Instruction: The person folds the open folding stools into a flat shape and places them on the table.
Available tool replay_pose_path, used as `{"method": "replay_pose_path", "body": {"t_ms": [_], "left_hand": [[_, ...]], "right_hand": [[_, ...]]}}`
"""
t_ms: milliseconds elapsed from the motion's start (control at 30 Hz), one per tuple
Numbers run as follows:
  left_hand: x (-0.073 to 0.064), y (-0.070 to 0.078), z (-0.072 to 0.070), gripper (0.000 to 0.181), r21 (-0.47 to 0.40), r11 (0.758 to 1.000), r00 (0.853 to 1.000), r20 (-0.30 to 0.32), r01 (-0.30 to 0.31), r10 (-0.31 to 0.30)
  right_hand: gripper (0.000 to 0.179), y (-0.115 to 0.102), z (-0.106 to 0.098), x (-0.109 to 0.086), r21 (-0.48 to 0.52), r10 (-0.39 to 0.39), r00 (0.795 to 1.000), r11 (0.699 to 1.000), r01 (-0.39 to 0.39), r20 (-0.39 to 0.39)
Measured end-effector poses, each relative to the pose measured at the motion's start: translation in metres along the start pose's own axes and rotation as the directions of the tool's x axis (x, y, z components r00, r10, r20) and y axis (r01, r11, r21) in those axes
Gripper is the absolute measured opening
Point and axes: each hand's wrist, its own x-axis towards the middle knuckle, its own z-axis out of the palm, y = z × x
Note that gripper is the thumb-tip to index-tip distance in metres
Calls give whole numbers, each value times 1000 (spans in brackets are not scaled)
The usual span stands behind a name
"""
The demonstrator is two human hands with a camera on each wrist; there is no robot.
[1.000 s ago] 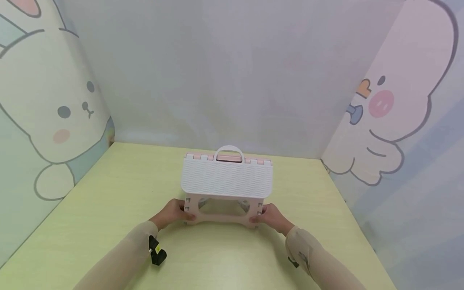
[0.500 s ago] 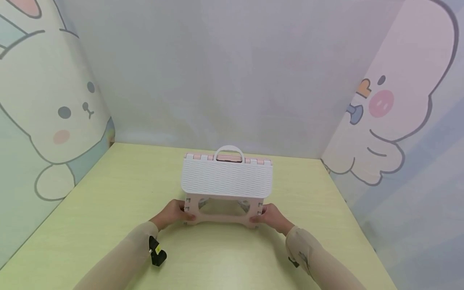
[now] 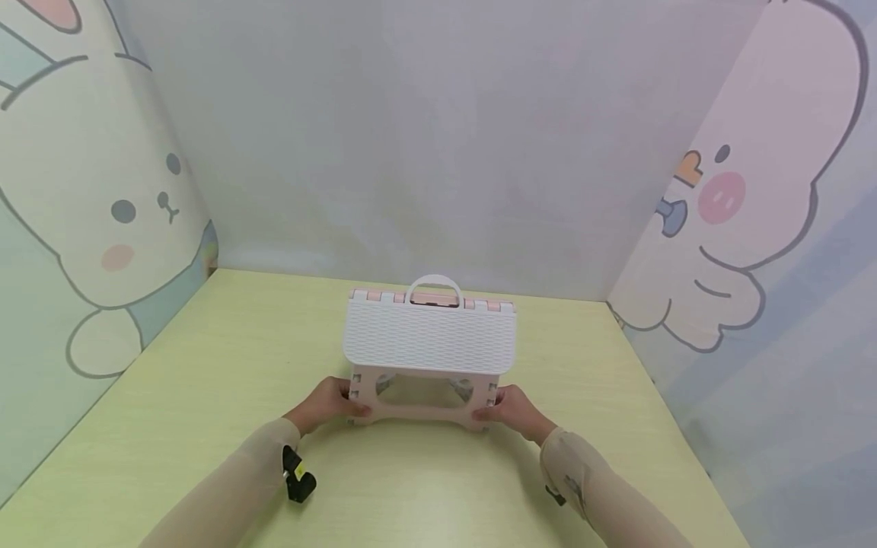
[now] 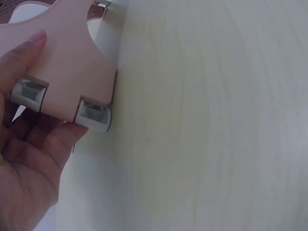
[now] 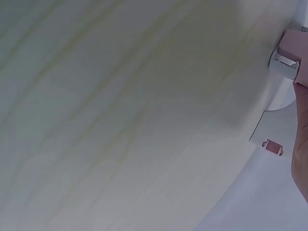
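Two bare hands, the left hand [image 3: 325, 399] and the right hand [image 3: 515, 413], grasp a folding stool [image 3: 428, 335] at opposite ends of its pink front leg panel [image 3: 419, 413]. The stool stands on a pale yellow desk [image 3: 432, 487], about midway between the left and right edges; in the head view its arched white handle [image 3: 435, 280] overlaps the desk's back edge. Its white top [image 3: 384, 342] has a woven texture.

In the left wrist view, the left thumb [image 4: 33, 43] lies on the face of the pink panel while the other fingers curl behind, beside pale hinge pieces [image 4: 94, 115]. The right wrist view shows only part of the right hand, against the pink panel; its thumb lies across the front in the head view.

Beige sleeves [image 3: 226, 479] cover both forearms, and a black device [image 3: 298, 479] sits at the left wrist. A pale backdrop [image 3: 438, 152] rises behind the back edge, with a cartoon rabbit [image 3: 103, 190] beyond the left edge and a pink-cheeked figure [image 3: 774, 144] beyond the right.
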Motion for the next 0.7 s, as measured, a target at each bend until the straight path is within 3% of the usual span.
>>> {"method": "replay_pose_path", "body": {"t_ms": [467,600,700], "left_hand": [[-4,4,-2,35,-10,1000,999,31,-15,16],[-3,3,-2,34,-6,1000,1000,24,-16,16],[0,2,-2,33,-5,1000,999,25,-27,27]], "right_hand": [[28,4,1,1,5,2,1000,1000,-2,10],[26,-13,1,-6,0,-6,1000,1000,6,8],[25,-12,0,-5,-9,-6,1000,1000,6,1]]}}
